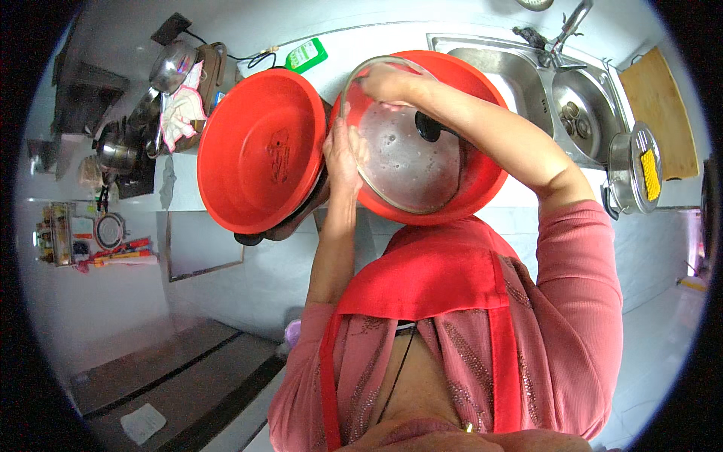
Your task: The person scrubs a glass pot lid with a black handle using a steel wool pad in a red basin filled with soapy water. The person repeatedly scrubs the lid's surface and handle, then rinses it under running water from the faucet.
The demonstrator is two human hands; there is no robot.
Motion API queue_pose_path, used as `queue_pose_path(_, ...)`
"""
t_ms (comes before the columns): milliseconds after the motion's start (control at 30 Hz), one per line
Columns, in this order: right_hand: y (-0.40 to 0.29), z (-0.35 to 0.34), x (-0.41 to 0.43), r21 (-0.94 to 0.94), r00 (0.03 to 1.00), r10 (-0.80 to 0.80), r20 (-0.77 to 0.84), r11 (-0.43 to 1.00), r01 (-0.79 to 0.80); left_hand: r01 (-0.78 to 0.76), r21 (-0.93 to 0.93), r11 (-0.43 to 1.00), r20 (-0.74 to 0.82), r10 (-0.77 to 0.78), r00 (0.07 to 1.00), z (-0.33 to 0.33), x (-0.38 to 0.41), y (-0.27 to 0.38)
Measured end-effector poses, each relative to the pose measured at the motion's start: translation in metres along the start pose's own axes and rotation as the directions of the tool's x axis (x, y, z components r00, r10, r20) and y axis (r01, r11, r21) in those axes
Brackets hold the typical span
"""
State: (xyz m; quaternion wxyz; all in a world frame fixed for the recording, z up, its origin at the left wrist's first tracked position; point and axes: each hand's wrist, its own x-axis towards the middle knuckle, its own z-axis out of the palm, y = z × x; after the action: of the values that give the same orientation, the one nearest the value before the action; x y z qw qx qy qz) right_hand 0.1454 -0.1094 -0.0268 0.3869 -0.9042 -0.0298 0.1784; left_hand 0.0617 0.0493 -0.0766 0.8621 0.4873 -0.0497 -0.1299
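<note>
A round glass pot lid (pixel 390 164) with a metal rim and a black knob (pixel 427 126) is held tilted over a red plastic basin (pixel 487 101). My left hand (pixel 343 155) grips the lid's left rim, and some fingers show through the glass. Across the lid reaches my right arm; my right hand (pixel 390 85) is at the lid's upper left, fingers curled against or close to the glass. Whether anything lies inside those fingers is hidden. Drops dot the glass. What the basin holds under the lid is hard to make out.
A second red basin (pixel 254 152) stands tilted at left. Behind it lies a green bottle (pixel 306 55). A double steel sink (pixel 587 113) with a faucet (pixel 565 37) is at right, beside a lidded steel pot (pixel 621 169), a yellow sponge (pixel 650 174) and a wooden cutting board (pixel 661 113).
</note>
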Motion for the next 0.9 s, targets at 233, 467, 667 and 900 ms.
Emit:
queue_pose_path(233,0.066,-0.015,0.040,0.252,0.959,0.282,0.003,0.928,-0.274,0.037,-0.073,0.997,-0.008,-0.037,0.999,-0.005,-0.003,-0.004)
queue_pose_path(467,0.076,-0.024,0.068,0.140,0.978,0.161,0.134,0.974,-0.179,0.046,-0.092,0.995,0.042,-0.043,0.998,-0.017,-0.007,-0.021)
queue_pose_path(667,0.015,-0.008,0.035,0.324,0.945,0.315,0.089,0.888,-0.327,0.017,-0.098,0.995,0.036,-0.013,0.999,-0.023,-0.008,-0.023)
queue_pose_path(900,-0.019,0.025,-0.006,0.104,0.987,0.144,0.069,0.983,-0.151,0.018,-0.131,0.991,0.056,-0.011,0.998,-0.028,-0.006,-0.025)
